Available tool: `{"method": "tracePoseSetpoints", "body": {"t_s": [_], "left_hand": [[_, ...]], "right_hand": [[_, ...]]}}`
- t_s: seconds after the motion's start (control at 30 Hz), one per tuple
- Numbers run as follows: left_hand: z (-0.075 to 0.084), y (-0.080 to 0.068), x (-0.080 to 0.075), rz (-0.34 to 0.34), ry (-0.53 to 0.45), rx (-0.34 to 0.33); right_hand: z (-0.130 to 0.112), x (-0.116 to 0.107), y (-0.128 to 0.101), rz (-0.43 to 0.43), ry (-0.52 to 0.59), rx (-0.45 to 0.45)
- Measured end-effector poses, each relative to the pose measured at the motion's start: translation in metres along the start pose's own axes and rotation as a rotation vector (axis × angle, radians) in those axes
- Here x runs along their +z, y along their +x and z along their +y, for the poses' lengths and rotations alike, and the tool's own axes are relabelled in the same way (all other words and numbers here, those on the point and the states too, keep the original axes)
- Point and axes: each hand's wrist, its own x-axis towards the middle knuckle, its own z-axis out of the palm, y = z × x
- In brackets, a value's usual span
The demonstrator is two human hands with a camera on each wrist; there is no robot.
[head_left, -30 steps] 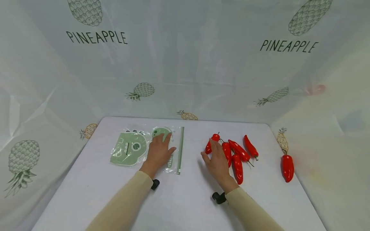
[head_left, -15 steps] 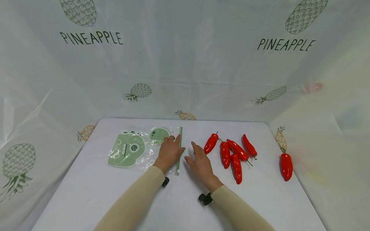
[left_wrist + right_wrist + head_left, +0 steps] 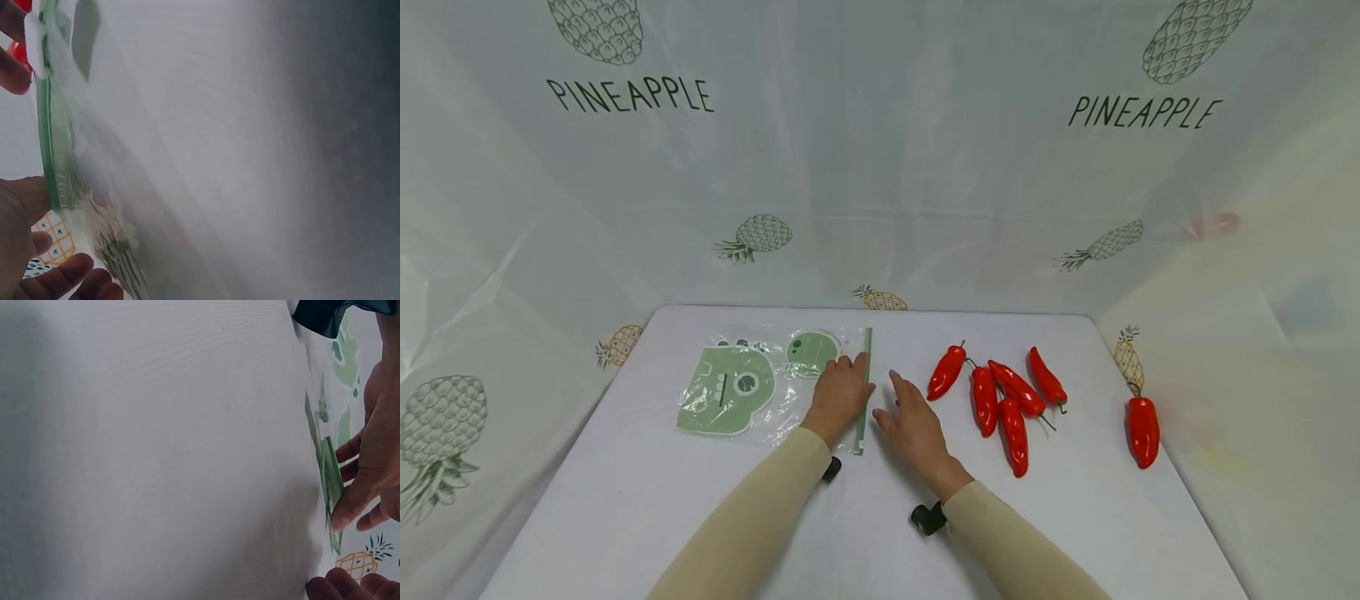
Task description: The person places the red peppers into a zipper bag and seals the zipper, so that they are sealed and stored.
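A clear zip bag (image 3: 778,417) with green cartoon shapes lies flat, its green zip strip (image 3: 862,425) along the right side. My left hand (image 3: 841,392) lies over that strip, fingers bent, and seems to pinch the bag edge. In the right wrist view its thumb touches the strip. My right hand (image 3: 916,427) is just right of the strip, apart from it in the head view, with fingers loosely extended and nothing in them. The left wrist view shows the strip close up with a white slider (image 3: 35,47) and fingertips about it.
Several red chili peppers (image 3: 1013,437) lie in a group to the right. Another chili (image 3: 1142,432) rests at the right edge of the white table (image 3: 610,492). A pineapple-print curtain (image 3: 865,150) rises behind and at both sides.
My left hand has moved right, from the middle of the bag to its zip strip. The right hand has moved left, away from the chilies toward the bag.
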Motion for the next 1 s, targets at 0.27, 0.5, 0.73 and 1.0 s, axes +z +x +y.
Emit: {"method": "tracePoseSetpoints", "body": {"t_s": [0.27, 0.5, 0.73, 1.0], "left_hand": [[0.000, -0.001, -0.003, -0.010, -0.039, -0.017], [-0.002, -0.003, -0.006, 0.009, -0.082, -0.011], [-0.003, -0.007, -0.007, 0.053, -0.139, -0.019], [-0.004, -0.017, -0.016, 0.099, -0.210, -0.040]], "right_hand": [[-0.001, 0.001, 0.000, 0.004, -0.026, -0.022], [0.001, 0.004, 0.001, 0.059, -0.073, -0.062], [0.001, 0.004, 0.005, 0.077, -0.003, -0.023], [-0.001, 0.002, 0.008, 0.060, 0.108, 0.040]]}}
